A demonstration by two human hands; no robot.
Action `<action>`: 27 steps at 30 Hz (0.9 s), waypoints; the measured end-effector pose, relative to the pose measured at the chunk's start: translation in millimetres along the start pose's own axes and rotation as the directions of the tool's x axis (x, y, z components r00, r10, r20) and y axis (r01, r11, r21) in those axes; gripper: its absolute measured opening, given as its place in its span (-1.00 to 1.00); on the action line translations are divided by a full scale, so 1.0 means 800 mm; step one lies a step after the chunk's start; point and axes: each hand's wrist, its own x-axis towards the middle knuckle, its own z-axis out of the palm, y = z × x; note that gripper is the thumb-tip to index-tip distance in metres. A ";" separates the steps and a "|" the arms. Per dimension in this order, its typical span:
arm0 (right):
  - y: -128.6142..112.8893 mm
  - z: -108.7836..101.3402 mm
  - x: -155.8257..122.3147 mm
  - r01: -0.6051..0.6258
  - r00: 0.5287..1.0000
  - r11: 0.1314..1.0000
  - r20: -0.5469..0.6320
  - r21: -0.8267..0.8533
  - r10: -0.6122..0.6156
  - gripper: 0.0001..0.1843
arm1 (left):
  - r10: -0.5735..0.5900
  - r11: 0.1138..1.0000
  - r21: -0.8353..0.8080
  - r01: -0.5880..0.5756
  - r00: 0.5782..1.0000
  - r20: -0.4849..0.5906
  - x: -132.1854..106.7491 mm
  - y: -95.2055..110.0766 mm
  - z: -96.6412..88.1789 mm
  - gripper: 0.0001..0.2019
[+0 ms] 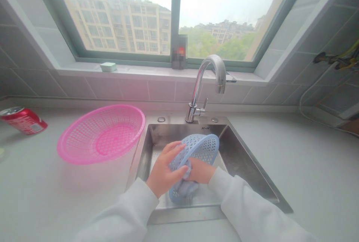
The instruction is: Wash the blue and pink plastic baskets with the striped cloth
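Holding a blue plastic basket (196, 150) tilted on edge inside the steel sink (157, 137), the person has both hands close together at its near side. The left hand (162, 171) has a curled grip across the lattice, with the fingers wrapped over the rim. The right hand (200, 171) presses in from the other side, with a pale blue cloth (183, 187) bunched against the basket; the basket partly hides that grip, so I can't tell how firmly it is closed. From where I stand, the main risk is the basket slipping if the plastic is wet, since one tilted edge and a thin rim give little to hold, and it could drop against the steel. The white sleeves (246, 208) rest near the sink's edge and could pick up damp. A careless swing could also catch the pink plastic basket (101, 141) on the surface (56, 197) beside the sink.
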 end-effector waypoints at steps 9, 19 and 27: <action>-0.007 -0.007 0.004 0.029 0.956 0.898 -0.274 0.440 0.103 -0.58 | 0.035 0.996 -0.083 -0.026 0.993 0.113 0.002 -0.004 -0.011 -0.08; -0.023 -0.009 0.002 -0.007 0.932 0.667 -0.237 0.745 0.275 -0.59 | -0.175 0.984 0.020 0.174 0.976 0.132 -0.004 0.005 0.011 -0.02; -0.023 -0.007 0.005 0.030 0.934 0.683 -0.264 0.730 0.241 -0.63 | -0.155 0.945 -0.254 0.204 0.967 0.202 -0.002 -0.011 0.009 -0.24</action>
